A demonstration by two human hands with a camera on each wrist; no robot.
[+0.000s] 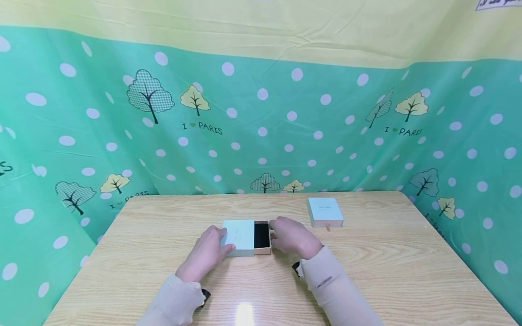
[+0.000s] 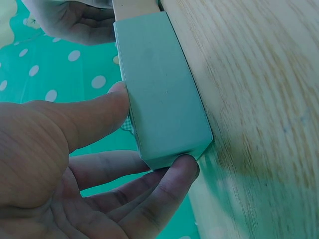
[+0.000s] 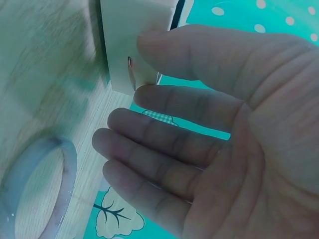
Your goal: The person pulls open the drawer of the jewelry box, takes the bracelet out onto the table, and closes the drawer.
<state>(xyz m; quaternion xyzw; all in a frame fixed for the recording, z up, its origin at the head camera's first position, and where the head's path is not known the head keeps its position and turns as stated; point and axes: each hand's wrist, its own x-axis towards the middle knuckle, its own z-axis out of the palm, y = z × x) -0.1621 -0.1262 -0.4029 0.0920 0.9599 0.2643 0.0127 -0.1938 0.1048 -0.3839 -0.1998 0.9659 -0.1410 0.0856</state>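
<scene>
The left hand [image 1: 206, 250] grips the pale blue box cover [image 1: 242, 234] on the surface [image 1: 399, 262]; the right hand [image 1: 292, 235], fingers loosely extended, is at the end of the partly exposed drawer [image 1: 262, 251].

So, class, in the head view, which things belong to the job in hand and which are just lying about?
Job in hand:
left hand
right hand
pale blue sleeve
part-open drawer, black inside

Lying about:
closed pale blue box, set apart
</scene>
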